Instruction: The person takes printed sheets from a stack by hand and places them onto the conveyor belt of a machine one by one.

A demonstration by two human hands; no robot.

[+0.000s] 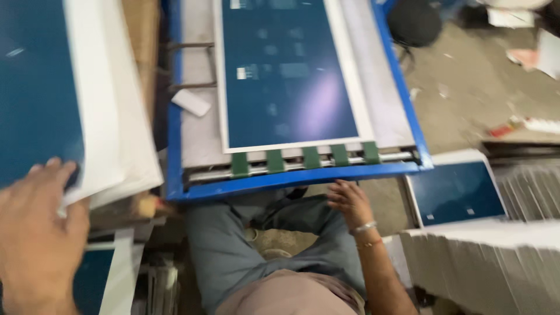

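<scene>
While your left hand (32,233) sits at the lower edge of that stack of sheets (87,105) on the left, your thumb and fingers are curled over the corner of the top blue sheet, so the grip looks closed on the paper's edge, though motion blur makes it hard to say how many sheets you've actually pinched. Grabbing at the near corner makes sense to me, since that's the bit that reaches you from where you're sitting.

Your right hand (350,201) is loose and open, fingers spread, hovering just below the front rail of the blue frame (291,178) and not holding anything. It's near the row of green tabs (306,157) that sit along the bottom edge of the blue sheet on the machine (286,70). My guess is those tabs act as stops or clamps keeping that sheet square.

The sheet on the machine lies flat on the grey surface (201,134), long axis running away from you, white border on all visible sides. The stack under your left hand runs roughly the same way, tilted slightly, with white sheets fanned out along its right side.

Off to your right there's another blue sheet (455,192) lying flat, and a thick pile of white paper (484,262) edge-on just beside it.
</scene>
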